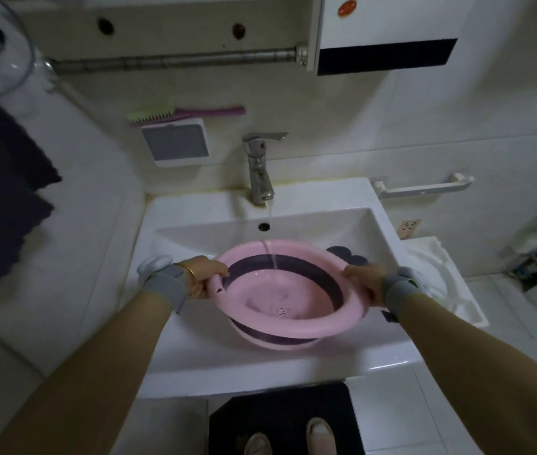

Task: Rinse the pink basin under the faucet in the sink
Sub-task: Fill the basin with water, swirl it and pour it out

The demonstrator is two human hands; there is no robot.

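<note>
The pink basin [296,326], with a dark purple collapsible band, hangs over the white sink [372,224], tilted towards me. My left hand [204,277] grips its left rim and my right hand [364,284] grips its right rim. The chrome faucet [258,172] stands at the back of the sink and is running. A thin stream of water falls from the spout into the basin's far side, and a little water pools at the bottom.
A dark towel [1,192] hangs on the left. A green and purple brush [175,113] lies on a white holder [175,144] on the wall. A white plastic item [451,284] sits right of the sink. A dark mat [283,418] lies below by my feet.
</note>
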